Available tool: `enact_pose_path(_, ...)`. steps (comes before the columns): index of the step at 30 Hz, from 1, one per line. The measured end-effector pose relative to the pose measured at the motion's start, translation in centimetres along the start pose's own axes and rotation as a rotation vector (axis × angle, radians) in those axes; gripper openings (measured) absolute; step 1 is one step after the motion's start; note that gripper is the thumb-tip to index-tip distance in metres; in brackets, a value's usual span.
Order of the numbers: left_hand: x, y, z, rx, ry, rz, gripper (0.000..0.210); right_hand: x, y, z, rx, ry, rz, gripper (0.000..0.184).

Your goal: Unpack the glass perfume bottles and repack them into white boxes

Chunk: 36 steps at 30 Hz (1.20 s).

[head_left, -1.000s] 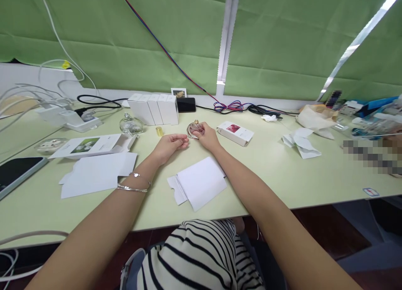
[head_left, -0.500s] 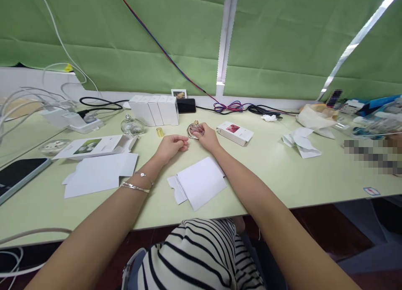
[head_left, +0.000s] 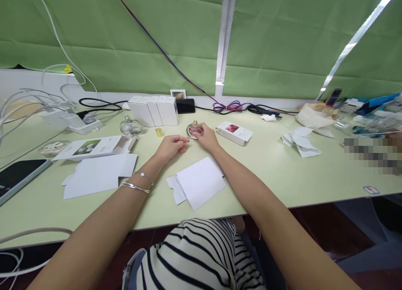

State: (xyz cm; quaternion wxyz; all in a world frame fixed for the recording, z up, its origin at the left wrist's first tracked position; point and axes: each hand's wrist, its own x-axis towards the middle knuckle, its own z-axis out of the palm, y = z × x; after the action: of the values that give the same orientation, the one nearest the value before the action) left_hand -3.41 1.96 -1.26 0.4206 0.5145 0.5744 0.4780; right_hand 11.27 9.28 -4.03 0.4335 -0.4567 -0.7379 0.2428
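In the middle of the table my right hand (head_left: 206,138) is closed round a rounded glass perfume bottle (head_left: 191,131), which stands upright with a gold neck on top and something pinkish inside. Part of the bottle is covered by the fingers. My left hand (head_left: 171,148) rests on the table just left of it, fingers loosely bent and apart, with nothing in them. Behind that hand lies a yellow transparent cap (head_left: 159,132). Another clear glass bottle (head_left: 131,127) stands farther left. To the right of my right hand is a white box with a red picture (head_left: 234,133).
Several white boxes (head_left: 153,110) stand at the back beside a black phone (head_left: 186,106). Flat white cardboard (head_left: 201,182) lies in front of my hands, more (head_left: 100,175) at the left. An opened box (head_left: 91,147) and crumpled paper (head_left: 300,141) flank the area. Cables (head_left: 230,107) run along the wall.
Almost nothing differs. The view has shifted very slightly, and both hands stay where they were, the right one still holding the perfume bottle.
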Motion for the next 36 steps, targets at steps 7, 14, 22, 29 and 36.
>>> enact_pose_path(7,0.2,-0.5,-0.4,-0.062,0.107,-0.035,0.021,0.0,-0.1,0.0,-0.013,-0.004,0.008,0.021)
enact_pose_path(14,0.3,-0.8,-0.9,-0.109,0.098,-0.027,0.024,0.0,-0.1,-0.1,-0.005,-0.007,0.002,0.021)
enact_pose_path(22,0.4,-1.1,-1.2,0.037,0.084,0.087,0.025,-0.1,-0.2,-0.1,-0.012,-0.002,0.001,0.021)
enact_pose_path(29,0.2,-0.9,-1.9,0.599,0.19,0.196,0.02,0.1,0.0,0.0,-0.006,-0.006,-0.001,0.021)
enact_pose_path(36,1.3,-0.7,-2.8,0.918,0.206,0.39,0.031,0.2,0.1,0.1,-0.004,-0.024,0.008,0.023)
